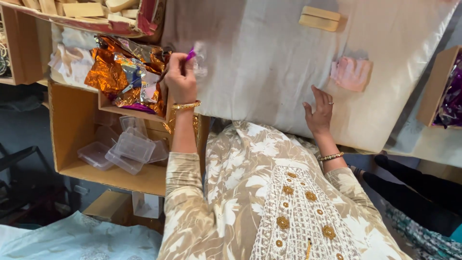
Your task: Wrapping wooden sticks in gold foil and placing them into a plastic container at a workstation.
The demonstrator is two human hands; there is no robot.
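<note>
Head view: the left hand point(180, 77) sits at about ten o'clock from the picture's centre, its fingers pinched narrow around a small wrapper point(195, 57) of purple foil and clear film, held just above the edge of the cloth-covered table point(269, 58). A gold bangle point(186, 105) circles that wrist.

At nine o'clock from the hand, a cardboard tray point(132, 111) is heaped with crumpled foil wrappers point(122, 72) in orange, gold and purple. Below it, toward seven o'clock, a larger cardboard box point(72, 139) holds several clear plastic containers point(126, 147).

The right hand point(318, 114) lies at about three o'clock from centre, spread wide and flat on the pale cloth, holding nothing; a ring shows on one finger and a beaded bracelet point(331, 156) on the wrist. Just beyond it at one o'clock rests a pink block point(351, 73), close but not touching. Farther up, at twelve o'clock, two pale wooden blocks point(319, 18) lie stacked on the table.

At the far three o'clock edge a box point(435, 86) holds purple foil point(452, 96).
</note>
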